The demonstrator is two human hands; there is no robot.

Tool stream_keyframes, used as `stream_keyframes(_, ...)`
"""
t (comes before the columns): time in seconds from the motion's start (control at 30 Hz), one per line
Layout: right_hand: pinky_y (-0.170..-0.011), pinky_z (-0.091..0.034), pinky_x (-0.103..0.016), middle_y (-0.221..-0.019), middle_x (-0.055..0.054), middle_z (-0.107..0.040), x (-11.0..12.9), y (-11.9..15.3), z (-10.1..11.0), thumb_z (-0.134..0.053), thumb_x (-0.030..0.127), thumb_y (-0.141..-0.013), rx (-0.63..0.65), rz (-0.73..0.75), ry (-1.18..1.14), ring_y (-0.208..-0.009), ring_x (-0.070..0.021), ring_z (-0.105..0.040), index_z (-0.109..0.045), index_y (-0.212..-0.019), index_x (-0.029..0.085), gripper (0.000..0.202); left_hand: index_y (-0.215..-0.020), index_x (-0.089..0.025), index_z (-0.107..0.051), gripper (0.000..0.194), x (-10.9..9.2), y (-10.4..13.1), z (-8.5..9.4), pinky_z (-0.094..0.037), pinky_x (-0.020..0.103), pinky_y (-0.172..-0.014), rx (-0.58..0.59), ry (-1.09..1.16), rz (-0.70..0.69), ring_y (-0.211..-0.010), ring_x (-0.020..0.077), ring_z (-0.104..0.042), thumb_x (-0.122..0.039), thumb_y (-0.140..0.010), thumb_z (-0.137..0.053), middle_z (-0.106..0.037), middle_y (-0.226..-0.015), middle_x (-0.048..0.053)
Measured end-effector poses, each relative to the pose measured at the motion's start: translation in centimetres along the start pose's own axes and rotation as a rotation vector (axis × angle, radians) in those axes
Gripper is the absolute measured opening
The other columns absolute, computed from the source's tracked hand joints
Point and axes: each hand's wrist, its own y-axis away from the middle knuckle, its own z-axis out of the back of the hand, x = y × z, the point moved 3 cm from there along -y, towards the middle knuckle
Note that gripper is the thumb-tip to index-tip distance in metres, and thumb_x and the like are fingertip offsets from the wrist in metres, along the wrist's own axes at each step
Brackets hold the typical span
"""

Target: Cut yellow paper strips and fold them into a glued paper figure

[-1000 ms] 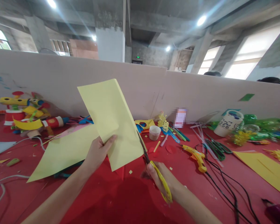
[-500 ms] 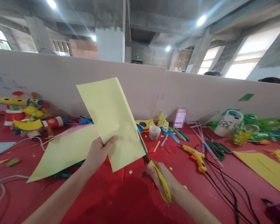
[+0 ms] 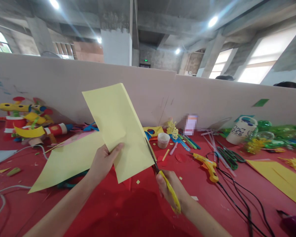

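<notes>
My left hand (image 3: 105, 161) pinches a pale yellow sheet of paper (image 3: 120, 128) near its lower left edge, thumb on the front face. The sheet is held up tilted above the table, and a narrow strip along its right side bends away. My right hand (image 3: 172, 189) is wrapped round the yellow handles of a pair of scissors (image 3: 168, 188). Their dark blades lie along the sheet's right edge near the lower right corner. Another pale yellow sheet (image 3: 69, 161) lies on the table behind my left forearm.
A yellow glue gun (image 3: 207, 164) with black cables lies on the red table (image 3: 143, 214). Beyond the paper stand a small tub (image 3: 163, 140) and several pens. Craft figures (image 3: 27, 121) sit at left. A white bucket (image 3: 241, 130), green bottles (image 3: 281, 133) and yellow sheets (image 3: 281, 181) are at right.
The sheet has shifted very slightly, its top edge a little lower. Fingers of my right hand have drawn in closer round the scissors' handles. The left hand keeps its grip.
</notes>
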Motion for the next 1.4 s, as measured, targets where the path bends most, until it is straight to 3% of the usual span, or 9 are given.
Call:
stream_keyframes(0.33, -0.042, -0.015, -0.022, -0.053, 0.005, -0.023, 0.0, -0.3, 0.1, -0.032, 0.061, -0.081, -0.027, 0.045, 0.032, -0.048, -0.0073, -0.022, -0.028, -0.057, 0.019, 0.049, -0.103, -0.014, -0.063, 0.046, -0.1, -0.1, 0.1, -0.054, 0.036, -0.069, 0.008, 0.038, 0.014, -0.088, 0.0299, -0.064, -0.046, -0.069, -0.061, -0.071, -0.095, 0.010)
stream_keyframes(0.83, -0.041, -0.014, -0.021, -0.053, 0.006, -0.021, -0.6, -0.4, -0.1, -0.034, 0.063, -0.080, -0.037, 0.068, 0.058, -0.048, -0.0068, -0.021, -0.027, -0.056, 0.019, 0.050, -0.100, -0.013, -0.063, 0.045, -0.1, -0.3, 0.3, -0.054, 0.040, -0.073, 0.056, 0.243, 0.065, -0.091, 0.0322, -0.064, -0.041, -0.066, -0.067, -0.069, -0.099, 0.013)
stream_keyframes(0.97, -0.040, -0.025, -0.020, -0.046, 0.004, -0.036, -0.2, -0.3, -0.2, -0.031, 0.065, -0.080, 0.053, 0.003, -0.015, -0.042, -0.0084, -0.038, -0.036, -0.056, 0.018, 0.053, -0.105, -0.014, -0.060, 0.046, 0.0, -0.5, 0.3, -0.052, 0.041, -0.077, 0.051, 0.221, 0.055, -0.092, 0.0308, -0.063, -0.043, -0.069, -0.063, -0.066, -0.105, 0.013)
stream_keyframes(1.13, -0.048, -0.036, -0.023, -0.058, -0.006, -0.059, 0.4, -0.3, -0.1, -0.022, 0.065, -0.083, 0.064, 0.001, 0.039, -0.051, -0.0142, -0.054, -0.052, -0.062, 0.015, 0.062, -0.112, -0.016, -0.055, 0.049, 0.1, -0.5, -0.2, -0.051, 0.040, -0.080, 0.102, 0.071, -0.020, -0.100, 0.0304, -0.059, -0.045, -0.073, -0.058, -0.063, -0.112, 0.012)
stream_keyframes(1.4, -0.055, -0.041, -0.024, -0.064, -0.008, -0.063, -1.0, -0.4, -0.5, -0.022, 0.058, -0.087, 0.067, 0.032, -0.032, -0.059, -0.0153, -0.058, -0.058, -0.064, 0.014, 0.061, -0.104, -0.019, -0.060, 0.040, -0.3, -0.1, -0.7, -0.051, 0.038, -0.079, 0.158, 0.006, -0.032, -0.098, 0.0296, -0.060, -0.043, -0.072, -0.059, -0.065, -0.108, 0.010)
